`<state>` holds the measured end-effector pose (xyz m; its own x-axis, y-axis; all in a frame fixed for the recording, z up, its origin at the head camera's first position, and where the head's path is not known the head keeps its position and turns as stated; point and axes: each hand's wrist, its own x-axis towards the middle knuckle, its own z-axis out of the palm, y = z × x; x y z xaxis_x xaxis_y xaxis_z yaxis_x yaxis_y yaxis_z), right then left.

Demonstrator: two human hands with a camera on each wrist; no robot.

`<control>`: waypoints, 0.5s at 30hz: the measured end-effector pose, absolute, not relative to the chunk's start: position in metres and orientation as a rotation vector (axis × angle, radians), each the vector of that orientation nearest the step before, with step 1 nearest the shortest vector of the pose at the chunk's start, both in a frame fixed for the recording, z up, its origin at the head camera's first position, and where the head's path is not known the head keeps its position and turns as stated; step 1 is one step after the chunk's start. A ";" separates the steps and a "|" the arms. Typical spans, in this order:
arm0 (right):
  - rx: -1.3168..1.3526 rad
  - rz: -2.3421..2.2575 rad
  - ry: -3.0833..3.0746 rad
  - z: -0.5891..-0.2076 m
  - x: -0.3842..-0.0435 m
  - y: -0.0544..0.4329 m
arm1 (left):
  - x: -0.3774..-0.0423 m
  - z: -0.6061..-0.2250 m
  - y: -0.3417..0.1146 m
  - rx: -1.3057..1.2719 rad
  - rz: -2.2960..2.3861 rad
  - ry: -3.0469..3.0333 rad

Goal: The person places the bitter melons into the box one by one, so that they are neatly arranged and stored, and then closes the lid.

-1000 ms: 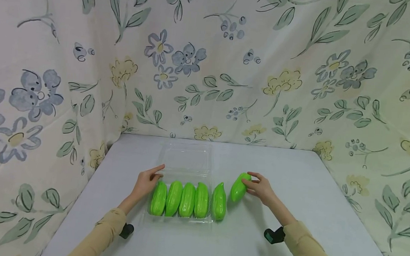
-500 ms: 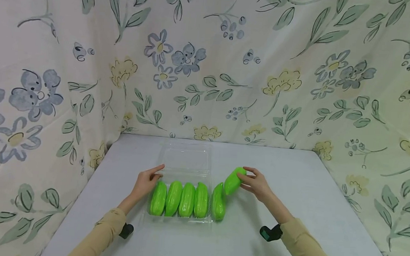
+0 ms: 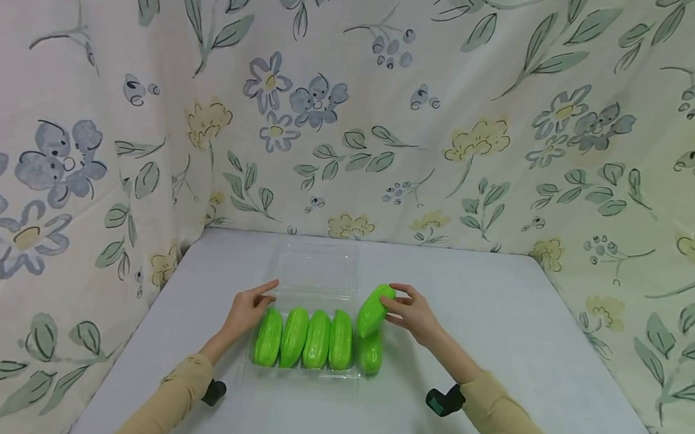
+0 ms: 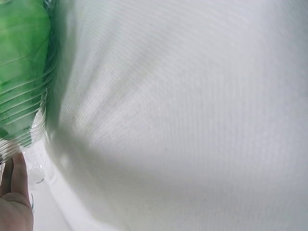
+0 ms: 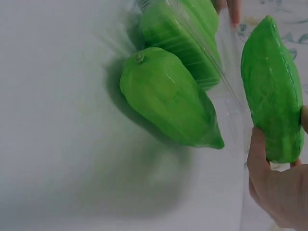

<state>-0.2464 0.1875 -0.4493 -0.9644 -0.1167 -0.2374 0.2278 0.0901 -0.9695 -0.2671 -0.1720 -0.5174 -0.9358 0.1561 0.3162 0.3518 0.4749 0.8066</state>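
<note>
My right hand (image 3: 414,314) holds a green ridged fruit (image 3: 373,313), pointed at one end, between thumb and fingers above the table. Tilted, it overlaps the back end of a second green fruit (image 3: 371,358) that lies just right of the clear plastic box (image 3: 332,373). Several like it stand side by side in the box, among them one green fruit (image 3: 340,341) by its right wall. My left hand (image 3: 248,312) touches the box's back left corner with straight fingers; in the left wrist view its fingers (image 4: 19,175) reach the box's ribbed wall.
The box's clear lid (image 3: 314,271) lies folded back behind it, flat on the white table (image 3: 452,270). A floral cloth (image 3: 350,177) hangs behind the table and along both sides. Each wrist wears a black camera (image 3: 445,401).
My right hand has carried its green fruit leftward, from right of the loose fruit to over that fruit's back end. My left hand and the box have stayed in place.
</note>
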 end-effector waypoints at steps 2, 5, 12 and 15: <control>0.099 -1.960 2.111 -0.450 -0.245 0.182 | -0.267 -0.517 -0.172 -0.434 -1.452 -2.520; 0.087 -1.960 2.097 -0.451 -0.244 0.176 | -0.266 -0.516 -0.172 -0.426 -1.447 -2.525; 0.053 -1.946 2.095 -0.453 -0.243 0.163 | -0.267 -0.517 -0.172 -0.435 -1.424 -2.528; 0.041 -1.950 2.092 -0.452 -0.241 0.158 | -0.267 -0.517 -0.172 -0.435 -1.419 -2.526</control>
